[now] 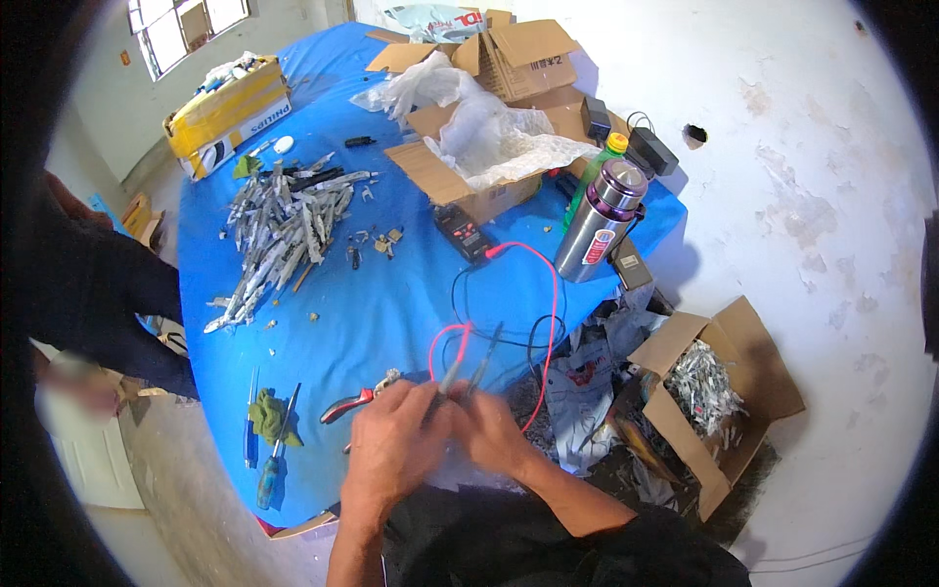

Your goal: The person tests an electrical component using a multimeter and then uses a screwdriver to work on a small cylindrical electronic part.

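My left hand (386, 435) and my right hand (489, 430) meet close together over the blue cloth's near edge, fingers curled and smeared by motion. A thin dark stick-like piece (483, 360) juts up from the right hand. Beside it a paler thin piece (451, 377) rises between the hands; which hand grips it is unclear. Red test lead (554, 293) and black test lead (456, 284) loop from a multimeter (462, 233) toward my hands. Just left of my left hand lies a red-and-black-handled tool (344, 405), its head partly hidden.
A heap of grey strips (289, 230) covers the left of the blue cloth (362, 293). Screwdrivers (269, 479) lie near-left. A steel flask (597, 230) and an open carton (489, 201) stand far right. Below right, a box of silvery scraps (704, 391). A person (108, 284) is at left.
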Demonstrator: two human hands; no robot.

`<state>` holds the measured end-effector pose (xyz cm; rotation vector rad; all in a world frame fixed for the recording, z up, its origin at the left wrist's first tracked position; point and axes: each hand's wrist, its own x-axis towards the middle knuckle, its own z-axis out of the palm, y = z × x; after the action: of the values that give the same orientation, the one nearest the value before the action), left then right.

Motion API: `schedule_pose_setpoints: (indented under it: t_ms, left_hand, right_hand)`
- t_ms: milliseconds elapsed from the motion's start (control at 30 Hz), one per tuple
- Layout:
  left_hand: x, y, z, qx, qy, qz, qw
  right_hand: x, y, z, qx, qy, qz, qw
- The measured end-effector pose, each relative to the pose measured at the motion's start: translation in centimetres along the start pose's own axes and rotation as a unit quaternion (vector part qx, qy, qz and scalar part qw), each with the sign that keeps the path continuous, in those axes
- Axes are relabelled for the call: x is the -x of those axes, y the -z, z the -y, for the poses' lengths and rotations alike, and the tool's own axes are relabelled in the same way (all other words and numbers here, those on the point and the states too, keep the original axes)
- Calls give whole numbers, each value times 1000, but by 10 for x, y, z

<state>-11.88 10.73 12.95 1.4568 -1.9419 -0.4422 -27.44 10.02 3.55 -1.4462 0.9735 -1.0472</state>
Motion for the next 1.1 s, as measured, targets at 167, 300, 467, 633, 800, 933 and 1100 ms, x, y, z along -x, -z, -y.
schedule_pose_setpoints:
  t_ms: [167, 300, 467, 633, 800, 933, 1100]
  left_hand:
    - [21, -14, -12, 39, 25, 26, 999]
    - [39, -18, -17, 98, 55, 31, 993]
    - [55, -24, -24, 134, 46, 33, 989]
    - [70, -20, -27, 152, 77, 44, 984]
    - [81, -28, -31, 164, 29, 19, 986]
    - [78, -34, -37, 129, 9, 29, 991]
    - [81, -28, -37, 148, 16, -13, 989]
  right_hand:
    - [29, 5, -10, -27, -19, 69, 997]
    - [44, 10, -3, 7, -25, 119, 993]
    - [65, 20, -12, 44, -22, 171, 984]
    - [71, 32, 11, -31, -49, 207, 977]
    - [71, 40, 46, -176, -96, 192, 961]
    - [69, 36, 48, -87, -42, 105, 990]
    - [57, 61, 61, 35, -1, 21, 999]
